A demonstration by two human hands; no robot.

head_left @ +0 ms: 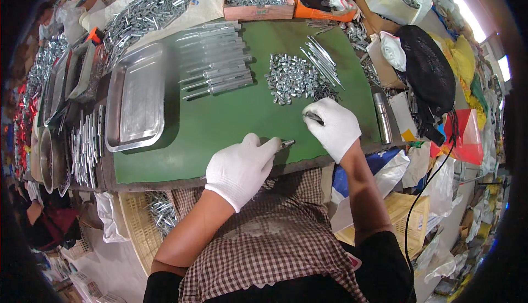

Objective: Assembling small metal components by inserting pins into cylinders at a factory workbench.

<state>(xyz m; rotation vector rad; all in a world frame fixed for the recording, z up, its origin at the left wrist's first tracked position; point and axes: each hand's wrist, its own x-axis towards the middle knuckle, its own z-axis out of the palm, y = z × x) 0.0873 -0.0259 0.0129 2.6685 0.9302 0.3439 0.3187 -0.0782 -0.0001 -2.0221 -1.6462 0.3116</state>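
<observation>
Both hands wear white gloves. Near the front edge of the green mat [231,121], my left hand [239,165] is closed around a slim metal tube [287,144], whose end pokes out past the fingertips. My right hand [333,127] pinches a small dark metal piece [314,117], its exact kind partly hidden by the fingers. Just beyond the right hand lies a heap of short silver metal caps [294,77], with small dark pins [325,89] at its near right side. Long thin metal rods [322,61] lie behind it. Pointed metal tubes [220,80] are lined up left of the caps.
An empty steel tray [136,99] stands on the left. More tubes [85,149] sit beside it, and a big pile of metal parts [148,14] lies beyond. At the back is a pink box of small parts [258,11]. A metal cylinder [382,117] and black mesh bag [426,66] are right.
</observation>
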